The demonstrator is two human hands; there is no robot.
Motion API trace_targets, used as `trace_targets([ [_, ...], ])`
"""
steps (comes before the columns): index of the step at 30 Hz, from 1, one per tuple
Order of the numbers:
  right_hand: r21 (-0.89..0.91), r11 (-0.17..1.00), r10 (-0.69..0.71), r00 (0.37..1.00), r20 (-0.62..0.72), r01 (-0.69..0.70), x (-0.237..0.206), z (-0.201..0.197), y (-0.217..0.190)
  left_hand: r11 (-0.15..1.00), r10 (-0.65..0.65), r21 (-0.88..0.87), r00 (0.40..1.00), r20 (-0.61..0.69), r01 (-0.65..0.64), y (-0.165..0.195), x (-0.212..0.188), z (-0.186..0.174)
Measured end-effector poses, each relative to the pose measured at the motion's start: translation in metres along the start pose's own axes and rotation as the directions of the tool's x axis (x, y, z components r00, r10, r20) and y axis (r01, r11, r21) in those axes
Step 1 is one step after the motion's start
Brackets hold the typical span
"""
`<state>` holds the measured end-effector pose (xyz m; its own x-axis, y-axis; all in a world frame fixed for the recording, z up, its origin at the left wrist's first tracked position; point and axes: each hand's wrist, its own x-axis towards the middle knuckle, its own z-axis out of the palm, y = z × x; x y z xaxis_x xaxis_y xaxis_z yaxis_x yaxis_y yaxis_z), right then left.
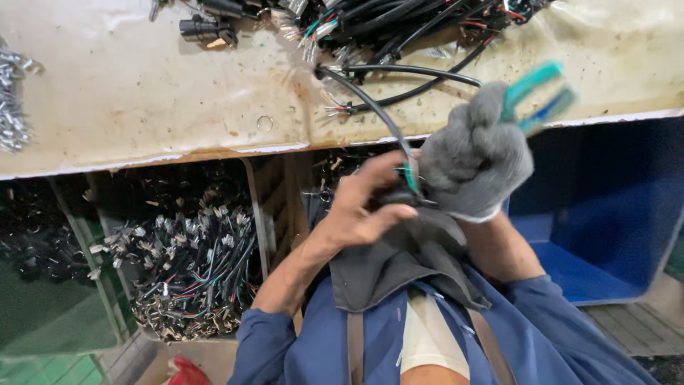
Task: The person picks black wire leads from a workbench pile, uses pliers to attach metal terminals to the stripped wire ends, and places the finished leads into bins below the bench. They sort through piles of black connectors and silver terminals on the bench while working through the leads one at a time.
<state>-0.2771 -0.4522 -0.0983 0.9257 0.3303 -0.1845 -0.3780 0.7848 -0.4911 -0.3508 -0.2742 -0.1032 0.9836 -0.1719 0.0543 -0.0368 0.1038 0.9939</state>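
Note:
My right hand (476,160), in a grey knit glove, grips a pair of pliers with teal handles (536,100) that stick up to the right. My bare left hand (363,203) pinches the end of a black cable (370,107) just below the bench edge, close against the gloved hand. The cable runs up from my fingers onto the worn cream bench top (128,93). The plier jaws are hidden between my two hands. A dark grey cloth (399,264) lies under both hands, over my lap.
A tangle of black cables with coloured wires (406,25) lies at the bench's far edge, with a black connector (206,32) to its left. Below the bench, a bin holds several cut cable pieces (192,257). A blue bin (605,214) stands at right.

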Motion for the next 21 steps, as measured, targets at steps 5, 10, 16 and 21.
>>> trace_targets([
  [5,-0.951,-0.053,-0.335,0.891,0.305,0.305,0.013,-0.023,-0.040,0.560,-0.297,0.825,0.911,0.287,-0.077,0.001,-0.001,-0.015],
  [10,-0.644,-0.731,-0.095,0.900,0.426,0.227,0.011,-0.054,-0.047,0.594,-0.045,0.803,0.995,0.084,-0.041,-0.005,-0.003,-0.086],
  [16,-0.638,-0.760,-0.166,0.913,0.373,0.123,0.006,-0.056,-0.050,-0.105,0.375,0.931,0.881,-0.289,0.350,-0.034,0.042,-0.221],
  [21,-0.619,-0.781,-0.136,0.944,0.300,0.084,0.011,-0.054,-0.064,0.668,0.489,0.743,0.774,-0.403,-0.035,-0.047,0.024,-0.219],
])
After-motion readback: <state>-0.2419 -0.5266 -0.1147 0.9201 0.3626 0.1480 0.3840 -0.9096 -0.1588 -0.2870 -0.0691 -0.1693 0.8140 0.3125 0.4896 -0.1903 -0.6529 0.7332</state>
